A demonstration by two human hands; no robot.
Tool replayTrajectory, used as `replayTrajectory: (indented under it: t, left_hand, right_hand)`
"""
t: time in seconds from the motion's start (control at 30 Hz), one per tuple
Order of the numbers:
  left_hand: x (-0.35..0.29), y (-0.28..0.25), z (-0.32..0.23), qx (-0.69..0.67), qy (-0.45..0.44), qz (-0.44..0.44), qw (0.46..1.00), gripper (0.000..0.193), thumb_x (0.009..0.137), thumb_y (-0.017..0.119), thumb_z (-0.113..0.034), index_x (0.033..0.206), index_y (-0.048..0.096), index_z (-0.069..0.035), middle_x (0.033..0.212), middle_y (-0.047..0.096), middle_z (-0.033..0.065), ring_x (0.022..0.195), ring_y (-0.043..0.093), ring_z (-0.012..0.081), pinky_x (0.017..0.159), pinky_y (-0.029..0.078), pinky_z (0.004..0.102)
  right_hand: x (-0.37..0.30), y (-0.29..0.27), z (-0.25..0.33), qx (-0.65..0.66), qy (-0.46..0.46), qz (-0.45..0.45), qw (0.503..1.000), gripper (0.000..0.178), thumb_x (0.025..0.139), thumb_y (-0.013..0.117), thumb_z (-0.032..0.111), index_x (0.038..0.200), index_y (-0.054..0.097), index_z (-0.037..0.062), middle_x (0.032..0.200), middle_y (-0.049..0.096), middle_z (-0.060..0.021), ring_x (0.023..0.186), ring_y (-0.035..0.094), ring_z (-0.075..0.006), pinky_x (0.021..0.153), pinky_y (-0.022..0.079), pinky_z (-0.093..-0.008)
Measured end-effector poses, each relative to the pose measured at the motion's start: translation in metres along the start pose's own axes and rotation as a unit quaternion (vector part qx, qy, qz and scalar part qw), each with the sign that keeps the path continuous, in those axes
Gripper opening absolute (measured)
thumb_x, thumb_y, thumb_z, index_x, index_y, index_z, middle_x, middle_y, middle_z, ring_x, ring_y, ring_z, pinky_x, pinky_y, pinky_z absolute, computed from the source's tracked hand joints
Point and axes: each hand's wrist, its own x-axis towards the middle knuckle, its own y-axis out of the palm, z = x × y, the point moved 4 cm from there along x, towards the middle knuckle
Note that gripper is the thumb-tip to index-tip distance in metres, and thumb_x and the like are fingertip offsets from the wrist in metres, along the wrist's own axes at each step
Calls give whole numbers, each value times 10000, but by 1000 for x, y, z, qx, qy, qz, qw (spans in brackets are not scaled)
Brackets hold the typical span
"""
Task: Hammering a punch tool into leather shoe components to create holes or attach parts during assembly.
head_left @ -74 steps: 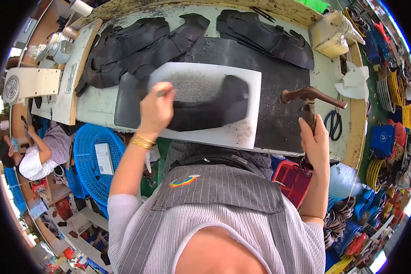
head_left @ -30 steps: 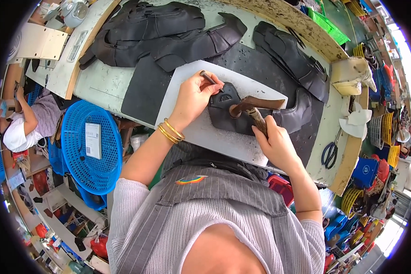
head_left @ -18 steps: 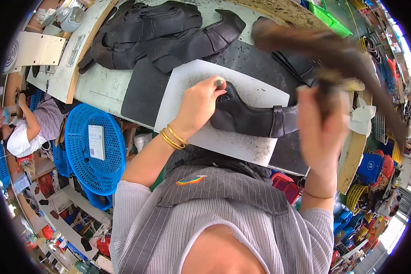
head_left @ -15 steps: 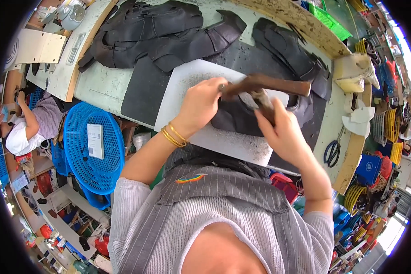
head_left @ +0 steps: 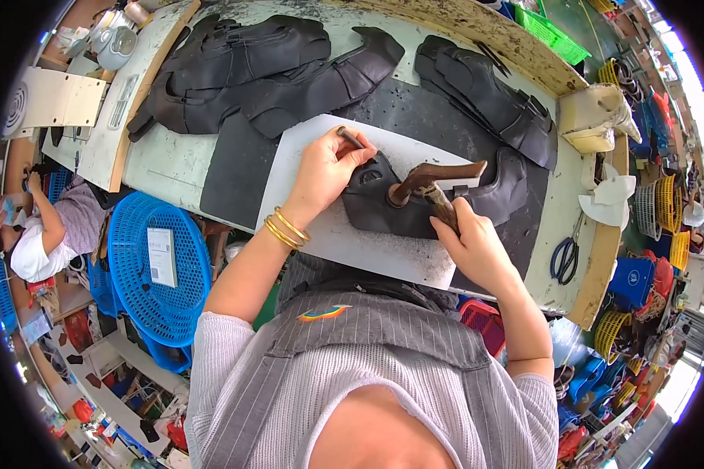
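My left hand [head_left: 321, 168] pinches a short metal punch [head_left: 350, 137], held tilted just beyond the far left end of a black shoe upper [head_left: 387, 213]. The upper lies on a white board [head_left: 338, 252] sprinkled with dark crumbs. My right hand [head_left: 477, 241] is wrapped round the handle of a hammer [head_left: 438, 173]. Its brown, curved head hangs over the middle of the upper, apart from the punch. Part of the upper is hidden behind the hammer and my right fingers.
Piles of black shoe uppers [head_left: 250, 59] lie at the far left, with more uppers [head_left: 489, 90] at the far right. A dark mat [head_left: 238, 172] is under the board. Scissors [head_left: 564, 262] rest near the right edge. A blue basket [head_left: 121, 258] stands left; another person [head_left: 43, 242] sits beyond.
My left hand has lifted the punch away from the upper and tilted it. The hammer has moved left and nearer to me, uncovering the left part of the upper.
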Motion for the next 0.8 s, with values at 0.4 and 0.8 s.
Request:
replayTrajectory:
  t: [0.4, 0.8]
  left_hand:
    - [-12, 17, -26, 326, 190, -10, 926, 92, 804, 631, -87, 880, 588, -56, 816, 618, 119, 766, 598, 294, 659, 472, 377]
    - [113, 6, -26, 62, 31, 40, 997, 297, 933, 537, -292, 907, 538, 4, 879, 615, 70, 767, 595, 156, 707, 464, 270]
  right_hand:
    - [27, -49, 62, -51, -149, -113, 981, 215, 859, 606, 133, 850, 451, -15, 610, 529, -177, 552, 560, -338, 511, 443, -374]
    - [46, -14, -43, -96, -186, -147, 967, 544, 647, 819, 271, 984, 493, -6, 1272, 376, -178, 1089, 461, -368, 912, 401, -397]
